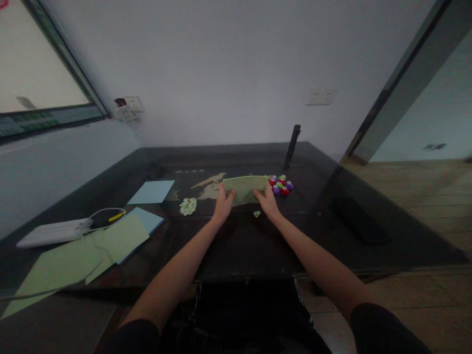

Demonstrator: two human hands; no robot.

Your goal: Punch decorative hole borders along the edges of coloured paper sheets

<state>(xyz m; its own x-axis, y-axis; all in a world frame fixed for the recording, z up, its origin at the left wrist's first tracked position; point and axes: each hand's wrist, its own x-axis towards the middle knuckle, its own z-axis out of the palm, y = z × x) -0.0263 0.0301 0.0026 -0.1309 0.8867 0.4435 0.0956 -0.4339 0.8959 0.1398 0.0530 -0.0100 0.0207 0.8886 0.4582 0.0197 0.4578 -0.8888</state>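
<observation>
Between my two hands a pale green sheet (243, 189), which looks like paper or felt, is held up at a tilt above the dark table. My left hand (222, 202) grips its left edge with the thumb on the near face. On the right edge, my right hand (269, 200) pinches it the same way. Small marks or bits run along the sheet's top and right edges. A few small pale green pieces (257, 214) lie just below the sheet. Left of my left hand sits a pile of small whitish-green pieces (188, 206). The fingers behind the sheet are hidden.
Several red, purple and green balls (280, 185) cluster right of my right hand. A black upright bar (292, 147) stands behind them. At left lie light blue sheets (152, 191), green sheets (73, 255) and a white power strip (55, 232) with a cable. A dark flat object (359, 220) rests at right.
</observation>
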